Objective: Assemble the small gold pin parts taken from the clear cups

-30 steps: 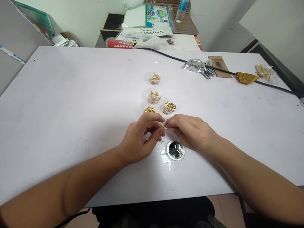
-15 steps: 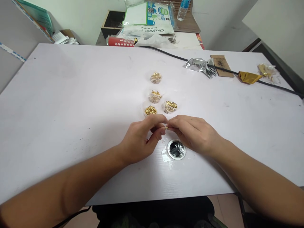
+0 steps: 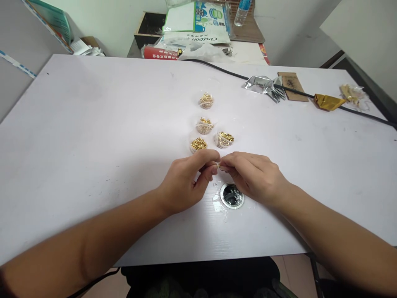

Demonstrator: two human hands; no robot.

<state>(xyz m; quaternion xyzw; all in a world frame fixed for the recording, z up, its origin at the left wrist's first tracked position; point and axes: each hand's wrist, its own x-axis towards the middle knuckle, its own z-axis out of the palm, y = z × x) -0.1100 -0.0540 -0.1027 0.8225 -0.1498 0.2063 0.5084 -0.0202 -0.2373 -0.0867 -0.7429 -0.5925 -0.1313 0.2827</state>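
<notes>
The right hand (image 3: pixel 252 176) is curled into a tight pinch, with its thumb and fingertips closed on a tiny gold pin (image 3: pixel 218 165). Only a sliver of the pin shows. The left hand (image 3: pixel 182 182) is half closed, its fingers curled toward the same spot and ending just beside the pin. The fingers block the view, so I cannot tell whether this hand has hold of the pin too.

Just below the hands sits a metal ring (image 3: pixel 232 195) with a dark center, touching a patch of clear tape (image 3: pixel 218 203) whose edges are hard to make out against the white board (image 3: pixel 93 124). Just above the left hand is a heap of gold pins (image 3: pixel 198 145) on clear film. It is now fully in view, whereas a second ago the left fingers crowded its lower edge. Beside it lie a second heap (image 3: pixel 223 140) and a third (image 3: pixel 204 126), with a fourth (image 3: pixel 206 100) farther up.

Well beyond them, a black cable (image 3: pixel 248 71) runs past silver foil (image 3: pixel 263 85), a cardboard strip (image 3: pixel 291 85) and gold foil (image 3: pixel 327 102). Compared with the earlier frames, the whole scene sits a little higher and farther right in the view, while the pinch looks about the same.
</notes>
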